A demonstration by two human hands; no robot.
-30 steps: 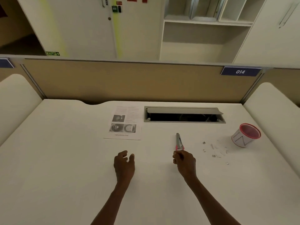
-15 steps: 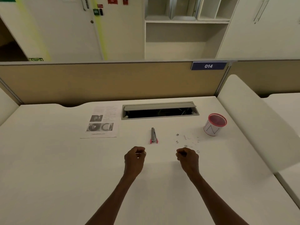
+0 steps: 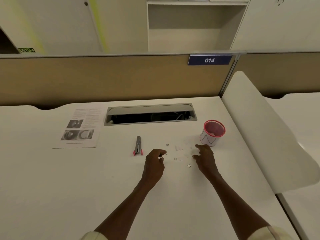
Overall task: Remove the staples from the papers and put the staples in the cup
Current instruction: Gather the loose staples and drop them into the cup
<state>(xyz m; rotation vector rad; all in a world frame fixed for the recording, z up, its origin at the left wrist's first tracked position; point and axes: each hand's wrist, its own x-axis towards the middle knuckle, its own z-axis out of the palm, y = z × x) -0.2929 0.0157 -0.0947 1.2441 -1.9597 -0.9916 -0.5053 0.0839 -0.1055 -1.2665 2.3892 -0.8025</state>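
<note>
Forearms: two bare arms with pale sleeve cuffs (image 3: pixel 270 231), rising from the bottom edge toward the centre of the frame.
Left hand (image 3: pixel 154 162): centre of frame, fingers curled in with tips nearly pinched; impossible to tell whether a staple sits between them.
Right hand (image 3: pixel 204 157): right of centre, fingers loosely spread and reaching down over the scatter, nothing visibly gripped.
Staples: small pulled metal staples with white paper scraps (image 3: pixel 180 154), strewn on the white desk (image 3: pixel 52 187) between the two hands, all outside the cup.
Tool: slim metal staple remover with pink handle tips (image 3: pixel 138 146), lying flat just left of the left hand, untouched.
Cup: white paper cup with red rim and red lining (image 3: pixel 212 132), upright just beyond the right hand; something pale inside, too small to name.
Paper: printed white sheet with grey photos (image 3: pixel 78 129), flat at centre left, well apart from both hands.
Cable slot: open grey cable hatch (image 3: pixel 150 113), upper middle of the desk.
Progress: pulling looks largely done; gathering the loose staples into the cup appears to remain.
Change since earlier frame: both hands now forward among the staples and beside the cup, right hand opened out of a fist, view tilted lower and shifted right.
</note>
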